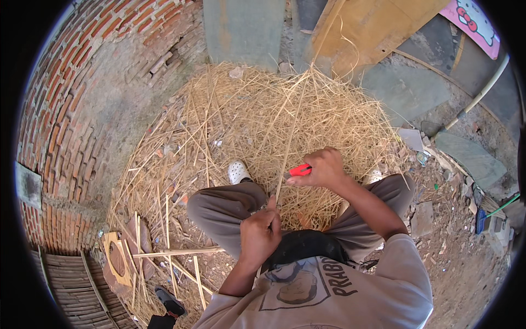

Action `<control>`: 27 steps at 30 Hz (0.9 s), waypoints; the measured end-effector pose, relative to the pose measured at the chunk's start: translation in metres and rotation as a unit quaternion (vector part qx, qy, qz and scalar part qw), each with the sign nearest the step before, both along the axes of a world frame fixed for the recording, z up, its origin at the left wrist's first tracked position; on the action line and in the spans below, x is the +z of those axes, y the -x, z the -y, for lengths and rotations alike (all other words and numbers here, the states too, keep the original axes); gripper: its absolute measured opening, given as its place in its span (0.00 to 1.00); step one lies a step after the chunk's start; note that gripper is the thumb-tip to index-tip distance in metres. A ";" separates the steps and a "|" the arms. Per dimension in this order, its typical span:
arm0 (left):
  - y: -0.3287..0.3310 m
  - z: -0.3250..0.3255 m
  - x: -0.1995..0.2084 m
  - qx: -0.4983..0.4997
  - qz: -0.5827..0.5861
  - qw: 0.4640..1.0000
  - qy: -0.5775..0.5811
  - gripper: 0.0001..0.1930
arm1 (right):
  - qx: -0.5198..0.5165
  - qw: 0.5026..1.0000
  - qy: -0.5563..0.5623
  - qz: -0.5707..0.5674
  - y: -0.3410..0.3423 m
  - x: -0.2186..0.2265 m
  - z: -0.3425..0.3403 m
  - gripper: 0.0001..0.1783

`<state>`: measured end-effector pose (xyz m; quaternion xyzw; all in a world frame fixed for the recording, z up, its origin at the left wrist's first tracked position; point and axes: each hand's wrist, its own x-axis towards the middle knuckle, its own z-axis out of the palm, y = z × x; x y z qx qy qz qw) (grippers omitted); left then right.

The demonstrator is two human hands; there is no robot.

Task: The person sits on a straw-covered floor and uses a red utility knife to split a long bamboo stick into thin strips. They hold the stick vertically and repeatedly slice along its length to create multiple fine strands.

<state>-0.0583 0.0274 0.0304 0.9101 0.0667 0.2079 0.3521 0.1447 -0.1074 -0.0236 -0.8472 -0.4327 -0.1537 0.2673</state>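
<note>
My left hand (262, 230) is closed around the near end of a long thin bamboo strip (289, 148), just above my lap. From there the strip slopes away over a pile of pale shavings (339, 123). My right hand (324, 167) grips a red-handled cutter knife (299, 170), farther out than the left hand and just right of the strip. The knife's front end is close to the strip; whether its blade touches cannot be made out. A dark pad or cloth (304, 249) lies across my lap between my bent knees.
Bamboo sticks (181, 252) lie crossed at the left, near a wooden frame with a round opening (116, 257). Another person's dark shoe (170, 301) shows at lower left. A brick wall (71, 120) rises left; boards (378, 33) lean at the back. Rubble (422, 219) lies right.
</note>
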 end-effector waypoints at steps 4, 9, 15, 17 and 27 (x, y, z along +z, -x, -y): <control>0.014 0.006 -0.003 -0.003 -0.028 0.999 0.016 0.09 | -0.140 0.988 0.031 -0.049 -0.054 -0.013 0.010 0.40; 0.023 0.001 -0.009 0.005 -0.038 0.999 0.030 0.10 | -0.085 0.989 0.087 -0.079 -0.027 -0.015 0.002 0.42; 0.058 -0.001 -0.018 -0.049 -0.070 0.994 0.061 0.09 | -0.204 0.964 0.065 -0.158 -0.079 -0.011 0.023 0.47; 0.069 0.002 -0.013 -0.059 -0.079 0.992 0.082 0.09 | -0.285 0.942 0.126 -0.123 -0.110 -0.023 0.032 0.46; 0.062 -0.010 -0.054 -0.035 -0.109 0.956 0.269 0.10 | -0.026 0.595 -0.200 -0.778 -0.132 -0.014 0.036 0.41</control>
